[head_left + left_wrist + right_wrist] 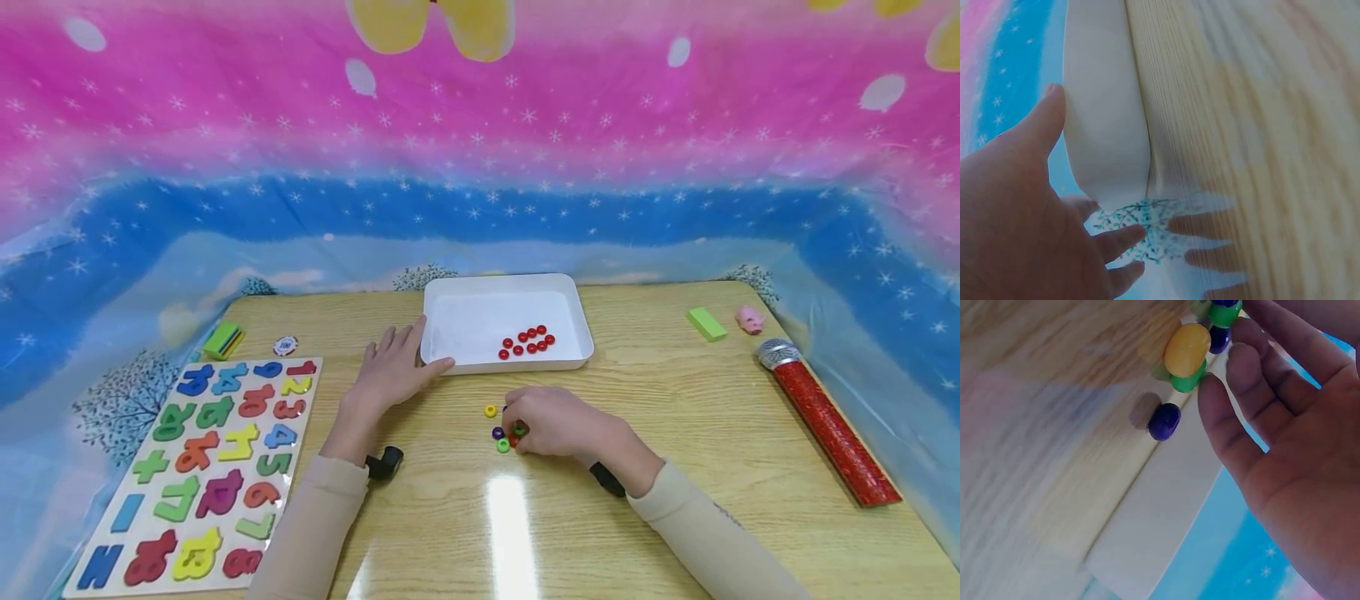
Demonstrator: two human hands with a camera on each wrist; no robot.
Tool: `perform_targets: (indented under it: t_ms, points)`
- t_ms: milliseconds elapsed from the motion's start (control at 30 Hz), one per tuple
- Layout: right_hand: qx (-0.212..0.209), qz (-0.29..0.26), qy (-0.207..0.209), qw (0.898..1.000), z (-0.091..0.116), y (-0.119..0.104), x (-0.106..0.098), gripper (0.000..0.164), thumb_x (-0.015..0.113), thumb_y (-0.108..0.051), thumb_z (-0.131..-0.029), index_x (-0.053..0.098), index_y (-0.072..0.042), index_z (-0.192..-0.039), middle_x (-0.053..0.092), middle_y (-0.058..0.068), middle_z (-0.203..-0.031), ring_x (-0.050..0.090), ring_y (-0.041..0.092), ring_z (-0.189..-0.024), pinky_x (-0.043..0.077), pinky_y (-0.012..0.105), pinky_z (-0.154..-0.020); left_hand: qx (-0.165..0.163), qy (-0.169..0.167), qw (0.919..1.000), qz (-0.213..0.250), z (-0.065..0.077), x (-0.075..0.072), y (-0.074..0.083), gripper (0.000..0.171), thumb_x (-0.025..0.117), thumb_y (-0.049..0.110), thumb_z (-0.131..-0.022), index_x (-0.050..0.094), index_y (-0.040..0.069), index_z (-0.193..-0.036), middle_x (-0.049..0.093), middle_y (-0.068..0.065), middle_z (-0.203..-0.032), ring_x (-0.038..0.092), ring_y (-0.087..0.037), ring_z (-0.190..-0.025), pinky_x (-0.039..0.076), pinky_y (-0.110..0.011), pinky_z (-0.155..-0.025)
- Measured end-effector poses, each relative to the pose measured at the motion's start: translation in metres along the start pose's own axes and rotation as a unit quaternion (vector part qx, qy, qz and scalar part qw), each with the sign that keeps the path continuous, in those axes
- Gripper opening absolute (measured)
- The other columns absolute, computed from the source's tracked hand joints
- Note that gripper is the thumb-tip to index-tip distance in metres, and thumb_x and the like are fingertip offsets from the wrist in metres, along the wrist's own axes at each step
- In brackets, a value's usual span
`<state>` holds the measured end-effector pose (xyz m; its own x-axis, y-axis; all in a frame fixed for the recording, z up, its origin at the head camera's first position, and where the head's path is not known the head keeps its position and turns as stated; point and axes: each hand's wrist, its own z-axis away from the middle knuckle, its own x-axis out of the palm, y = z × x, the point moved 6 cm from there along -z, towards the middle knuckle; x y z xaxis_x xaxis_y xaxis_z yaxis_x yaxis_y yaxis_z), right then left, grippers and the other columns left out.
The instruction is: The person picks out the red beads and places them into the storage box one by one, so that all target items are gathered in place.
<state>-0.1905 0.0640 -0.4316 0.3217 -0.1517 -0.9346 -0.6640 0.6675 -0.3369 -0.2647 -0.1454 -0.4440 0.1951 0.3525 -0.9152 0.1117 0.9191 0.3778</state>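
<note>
My left hand (392,367) touches the near left corner of a white tray (457,369), its thumb at the front rim and its fingers spread along the left side. The tray's pale wall (1107,106) fills the middle of the left wrist view. Several red beads (532,348) lie inside the tray. In front of it, my right hand (555,419) reaches down over a small group of loose beads, its fingers bent around them. A yellow bead (491,411), a purple bead (498,433) and a green bead (503,446) show beside its fingertips. I cannot tell whether it pinches one.
A number puzzle board (288,450) lies at the left, with a poker chip (286,345) and a stack of coloured blocks (223,342) behind it. To the right are a green block (707,324), a pink pig figure (750,320) and a red glittery microphone (832,425). A patterned cloth (480,208) encloses the table.
</note>
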Motion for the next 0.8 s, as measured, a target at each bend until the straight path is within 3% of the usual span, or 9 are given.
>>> perform_targets:
  t_ms: [267, 433, 800]
  points:
    - [0.009, 0.018, 0.018, 1.0, -0.004, 0.0, 0.001, 0.005, 0.072, -0.024, -0.077, 0.068, -0.027, -0.077, 0.054, -0.012, -0.075, 0.046, 0.005, -0.063, 0.037, 0.02, -0.056, 0.001, -0.001, 1.0, 0.002, 0.001, 0.0, 0.001, 0.096, 0.032, 0.083, -0.076, -0.001, 0.03, -0.15, 0.015, -0.011, -0.156, 0.005, -0.035, -0.145, 0.005, -0.062, -0.113]
    - [0.017, 0.018, 0.021, 0.999, -0.006, 0.002, -0.002, 0.004, 0.07, -0.025, -0.079, 0.067, -0.028, -0.08, 0.056, -0.014, -0.081, 0.048, 0.004, -0.066, 0.04, 0.02, -0.059, 0.002, 0.0, 1.0, 0.004, 0.001, -0.002, 0.001, 0.095, 0.034, 0.081, -0.077, -0.002, 0.031, -0.15, 0.015, -0.011, -0.156, 0.004, -0.035, -0.145, 0.005, -0.062, -0.113]
    - [0.099, -0.023, 0.103, 0.989, -0.018, 0.03, -0.038, 0.008, 0.071, -0.03, -0.08, 0.069, -0.027, -0.088, 0.055, -0.014, -0.081, 0.049, 0.006, -0.066, 0.04, 0.024, -0.058, 0.003, 0.001, 1.0, 0.005, 0.0, -0.001, 0.001, 0.095, 0.036, 0.08, -0.078, -0.001, 0.03, -0.15, 0.015, -0.011, -0.156, 0.005, -0.036, -0.145, 0.005, -0.062, -0.113]
